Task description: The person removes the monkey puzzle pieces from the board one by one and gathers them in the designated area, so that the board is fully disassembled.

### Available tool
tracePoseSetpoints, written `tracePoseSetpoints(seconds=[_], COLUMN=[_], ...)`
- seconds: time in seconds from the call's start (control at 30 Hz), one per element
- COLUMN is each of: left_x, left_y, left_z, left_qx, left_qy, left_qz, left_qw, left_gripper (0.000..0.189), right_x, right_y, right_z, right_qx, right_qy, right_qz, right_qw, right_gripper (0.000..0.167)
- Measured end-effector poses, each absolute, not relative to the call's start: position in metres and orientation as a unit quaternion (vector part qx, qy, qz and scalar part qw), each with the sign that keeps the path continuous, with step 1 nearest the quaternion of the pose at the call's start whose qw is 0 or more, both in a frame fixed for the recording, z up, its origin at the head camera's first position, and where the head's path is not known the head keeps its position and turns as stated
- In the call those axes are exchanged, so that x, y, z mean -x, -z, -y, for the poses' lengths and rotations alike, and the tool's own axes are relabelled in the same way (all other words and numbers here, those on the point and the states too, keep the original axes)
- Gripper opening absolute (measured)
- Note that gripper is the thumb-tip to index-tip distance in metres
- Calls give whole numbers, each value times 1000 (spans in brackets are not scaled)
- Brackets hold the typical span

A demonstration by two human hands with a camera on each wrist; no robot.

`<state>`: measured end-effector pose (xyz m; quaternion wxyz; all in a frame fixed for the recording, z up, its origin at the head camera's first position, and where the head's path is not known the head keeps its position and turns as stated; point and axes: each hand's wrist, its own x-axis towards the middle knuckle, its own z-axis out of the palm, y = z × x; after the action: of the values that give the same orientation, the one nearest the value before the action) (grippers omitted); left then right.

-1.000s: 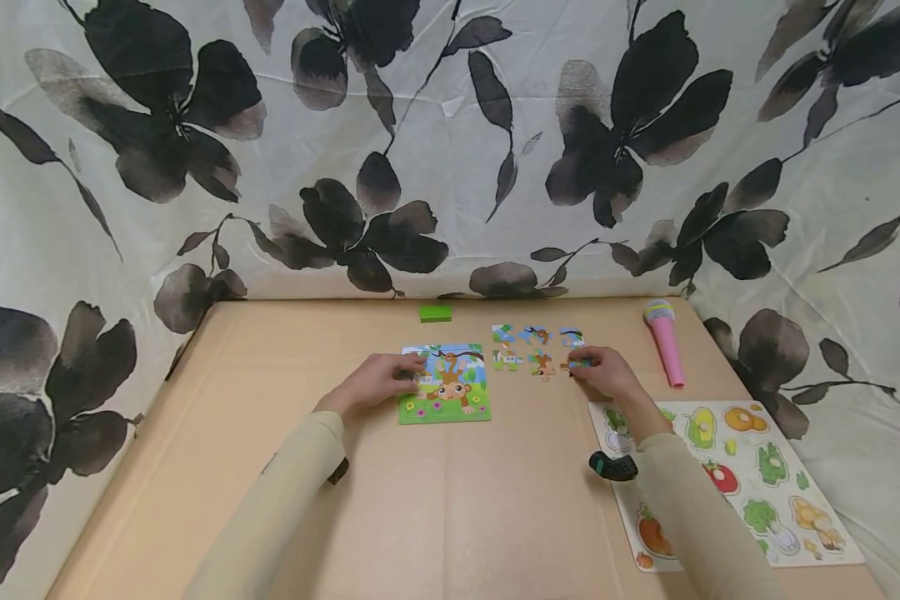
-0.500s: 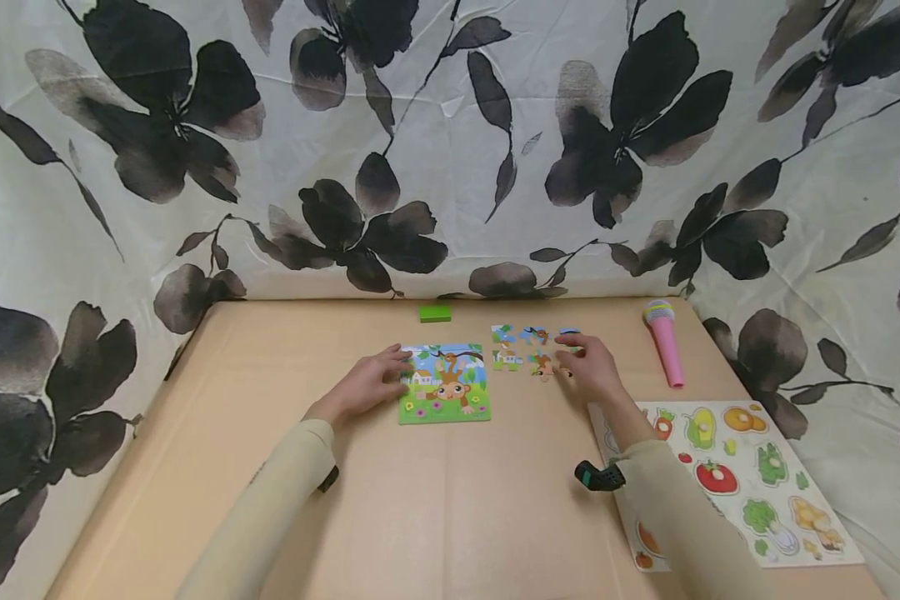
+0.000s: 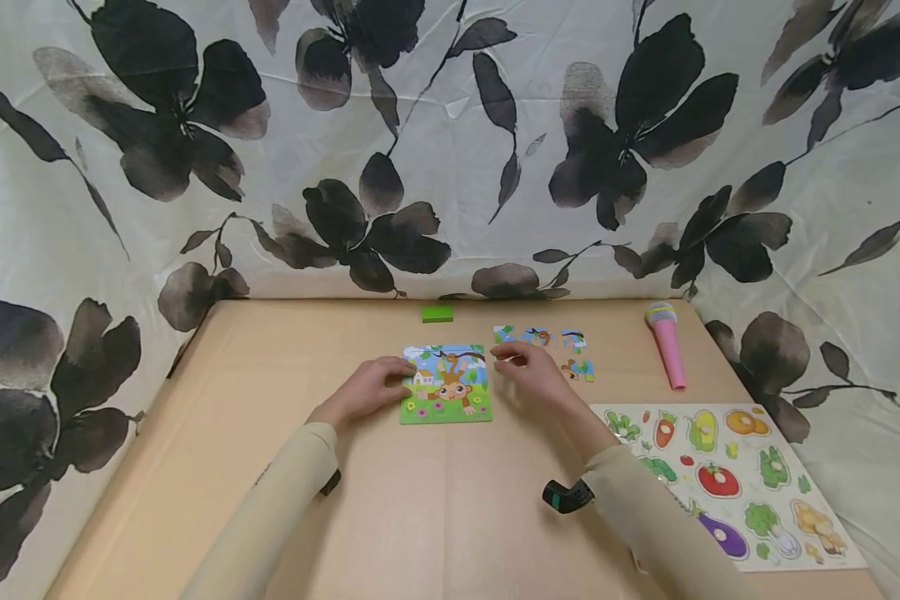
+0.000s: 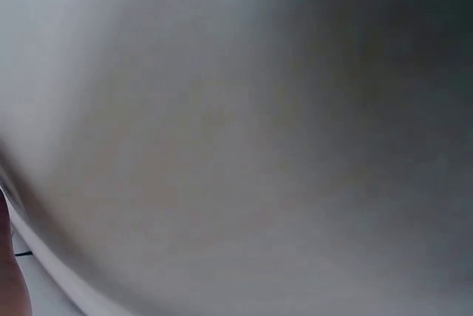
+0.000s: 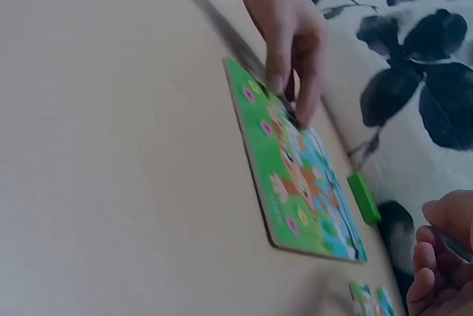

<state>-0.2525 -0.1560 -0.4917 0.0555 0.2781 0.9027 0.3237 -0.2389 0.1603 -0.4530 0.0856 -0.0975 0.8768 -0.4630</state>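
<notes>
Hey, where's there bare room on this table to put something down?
The table is bare left of the left forearm, and between it and the right forearm, nearer than the monkey puzzle. A smaller gap separates the loose pieces from the pink microphone. It's crowded around the right hand, beside puzzle and pieces; the vegetable board covers much of the near right.

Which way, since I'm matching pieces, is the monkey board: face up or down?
Face up: the monkey board shows its printed picture from above.

The table (image 3: 420, 500) carries a puzzle (image 3: 450, 387); from there a green block (image 3: 437, 314) lies at 12 o'clock, pieces (image 3: 573, 340) toward 2, a microphone (image 3: 670, 354) at 3, a sheet (image 3: 748, 487) at 4.
</notes>
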Motion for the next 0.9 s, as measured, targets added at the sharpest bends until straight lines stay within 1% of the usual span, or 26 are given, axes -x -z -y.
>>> tracePoseSetpoints(seconds=[0.2, 0.47, 0.7, 0.9], left_x=[250, 248, 245, 245], left_y=[490, 487, 486, 485], left_z=[156, 153, 154, 156], left_qx=[-271, -294, -297, -298], left_qy=[-328, -321, -315, -312], left_qz=[-901, -894, -893, -893], left_qw=[81, 110, 119, 124], left_gripper=[43, 44, 46, 49], right_x=[239, 236, 233, 233], right_y=[459, 471, 484, 490], right_z=[-128, -86, -67, -61], right_qx=[130, 159, 155, 161], right_qy=[481, 491, 486, 455], right_qz=[-858, -841, -843, -862], right_qw=[123, 163, 172, 157], right_gripper=[30, 32, 29, 27])
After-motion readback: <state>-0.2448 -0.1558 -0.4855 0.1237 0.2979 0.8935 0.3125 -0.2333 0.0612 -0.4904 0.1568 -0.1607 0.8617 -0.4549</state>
